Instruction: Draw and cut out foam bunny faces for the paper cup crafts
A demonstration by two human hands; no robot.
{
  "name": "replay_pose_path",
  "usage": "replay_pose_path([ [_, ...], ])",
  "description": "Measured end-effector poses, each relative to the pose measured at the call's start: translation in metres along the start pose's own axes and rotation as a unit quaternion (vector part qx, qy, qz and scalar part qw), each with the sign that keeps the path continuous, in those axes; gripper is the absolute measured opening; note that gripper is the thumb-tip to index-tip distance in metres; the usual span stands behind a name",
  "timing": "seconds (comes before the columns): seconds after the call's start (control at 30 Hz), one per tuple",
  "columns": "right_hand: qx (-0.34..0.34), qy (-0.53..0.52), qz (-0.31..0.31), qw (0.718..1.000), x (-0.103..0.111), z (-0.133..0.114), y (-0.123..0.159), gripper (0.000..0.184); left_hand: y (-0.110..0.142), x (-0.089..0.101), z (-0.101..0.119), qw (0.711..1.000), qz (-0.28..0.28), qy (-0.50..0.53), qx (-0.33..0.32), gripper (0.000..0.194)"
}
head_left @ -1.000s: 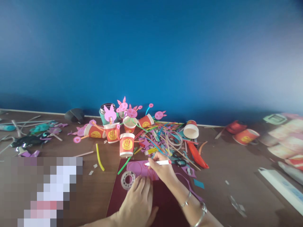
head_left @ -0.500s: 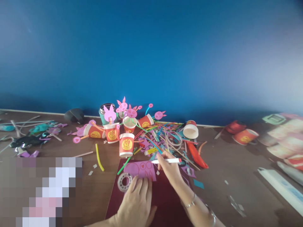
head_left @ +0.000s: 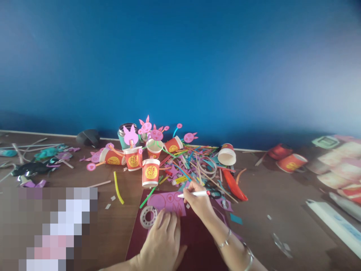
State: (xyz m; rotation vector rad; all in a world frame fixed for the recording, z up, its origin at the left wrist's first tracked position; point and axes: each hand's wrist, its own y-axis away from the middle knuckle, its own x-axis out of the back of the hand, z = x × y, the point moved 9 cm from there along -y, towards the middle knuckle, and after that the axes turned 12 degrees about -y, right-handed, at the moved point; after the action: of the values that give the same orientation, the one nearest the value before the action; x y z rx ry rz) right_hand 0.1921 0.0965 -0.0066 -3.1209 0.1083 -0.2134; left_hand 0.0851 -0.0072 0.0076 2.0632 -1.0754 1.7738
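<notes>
Marker (head_left: 199,194) and right hand (head_left: 199,205) had shifted a bit left compared with half a second earlier; pink sheet (head_left: 159,201) and left hand (head_left: 162,241) matched that frame. Against the one-second-old frame, sheet and tape roll (head_left: 143,218) sat slightly further left.

Right hand was closed on the marker in a writing grip, red end pointing right. Tip was at the rightmost small drawn circle; couldn't tell if it touched. Left hand was unclamped, palm down, fingers together, pressed on the sheet's near edge. Tape roll lay just beside its fingers; contact unclear. Hands were near each other, not touching.

Sheet lay on a dark red board (head_left: 197,244), with a heart inside one drawn circle and ear outlines nearer the left hand. Green straw (head_left: 143,203) crossed the board's far left corner. Red cup (head_left: 150,173) stood upright just beyond. Loose straws and scraps were heaped behind the right hand, with a yellow tube (head_left: 181,180) among them. Yellow straw (head_left: 119,188) lay left of the board.
</notes>
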Motion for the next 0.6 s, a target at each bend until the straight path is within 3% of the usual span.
replay_pose_path([
  [0.6,0.017,0.029,-0.034,0.999,-0.0058,-0.0015,0.0006,0.026,-0.0002,0.0018,-0.0013,1.0,0.005,0.007,0.004,0.056],
])
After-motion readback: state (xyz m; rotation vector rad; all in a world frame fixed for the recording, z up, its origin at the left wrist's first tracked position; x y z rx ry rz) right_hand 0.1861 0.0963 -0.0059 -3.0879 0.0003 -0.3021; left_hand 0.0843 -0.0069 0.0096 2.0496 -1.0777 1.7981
